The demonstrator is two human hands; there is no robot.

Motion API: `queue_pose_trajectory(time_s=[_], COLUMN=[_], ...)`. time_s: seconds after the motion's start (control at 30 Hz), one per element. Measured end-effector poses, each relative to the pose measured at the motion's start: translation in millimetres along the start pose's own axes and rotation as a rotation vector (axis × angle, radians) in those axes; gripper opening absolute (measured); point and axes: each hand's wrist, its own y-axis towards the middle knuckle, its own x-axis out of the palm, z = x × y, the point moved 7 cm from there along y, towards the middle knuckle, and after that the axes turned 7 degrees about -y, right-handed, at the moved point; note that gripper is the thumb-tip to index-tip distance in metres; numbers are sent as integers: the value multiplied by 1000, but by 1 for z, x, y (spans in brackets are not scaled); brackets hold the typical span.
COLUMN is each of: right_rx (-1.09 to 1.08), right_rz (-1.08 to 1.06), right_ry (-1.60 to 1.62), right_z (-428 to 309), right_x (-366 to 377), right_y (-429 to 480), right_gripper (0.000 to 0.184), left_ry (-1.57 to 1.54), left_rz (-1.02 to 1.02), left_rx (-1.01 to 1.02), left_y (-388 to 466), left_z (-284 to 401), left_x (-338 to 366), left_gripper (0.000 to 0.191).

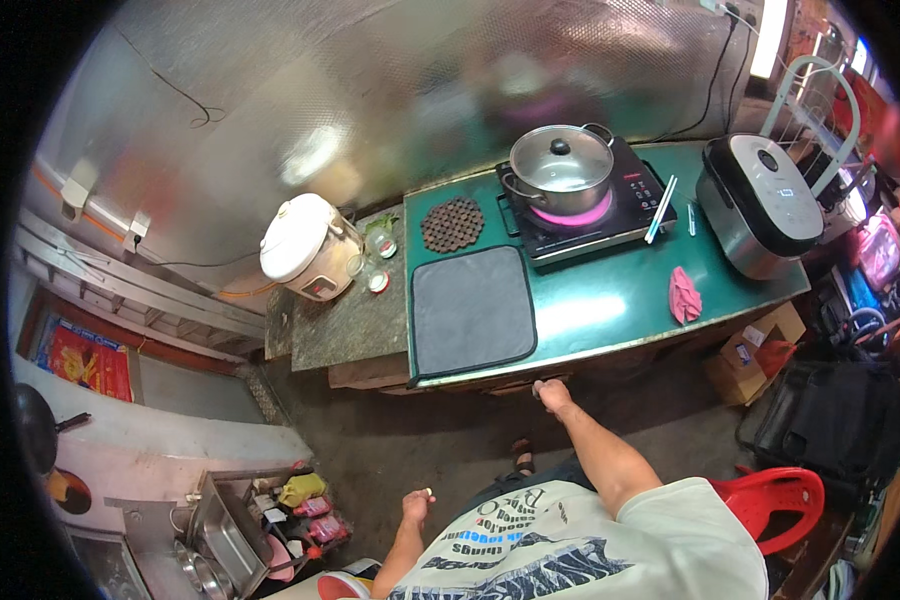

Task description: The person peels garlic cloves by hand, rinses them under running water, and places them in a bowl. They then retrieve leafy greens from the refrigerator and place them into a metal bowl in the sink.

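Observation:
My right hand (553, 395) is closed at the front edge of the green table (607, 322), seemingly around something small and greyish that I cannot make out. Lower down, my left hand (418, 506) hangs over the floor with its fingers curled; a small pale spot shows at the fingertips. On the table, a grey mat (474, 311) lies beside a brown round trivet (452, 225). A lidded steel pot (562, 169) stands on a black electric cooktop (592, 240), its ring glowing pink. White chopsticks (661, 210) rest across the cooktop's right side. A pink cloth (685, 295) lies further right.
A rice cooker (765, 202) stands at the table's right end. Left are a white cooker (307, 247) and glass jars (379, 280) on a stone slab. A red plastic chair (784, 502) and cardboard box (750, 360) are at right. A steel sink (229, 540) is lower left.

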Motion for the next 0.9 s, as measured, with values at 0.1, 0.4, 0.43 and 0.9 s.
queue_pose_trajectory(time_s=[0.1, 0.4, 0.43, 0.9], right_rx=[164, 123, 113, 5], right_rz=[-248, -264, -252, -207], right_ry=[567, 594, 601, 186], right_z=[-5, -18, -14, 87], right_x=[10, 16, 19, 23], right_y=[-9, -25, -28, -114], right_gripper=[23, 21, 22, 25], left_ry=[87, 26, 37, 171], left_rz=[-36, -104, -92, -153], left_rx=[-9, 136, 125, 201], left_y=[1, -8, -7, 30], left_z=[0, 32, 31, 44], left_x=[4, 19, 18, 75], left_gripper=[21, 17, 17, 21])
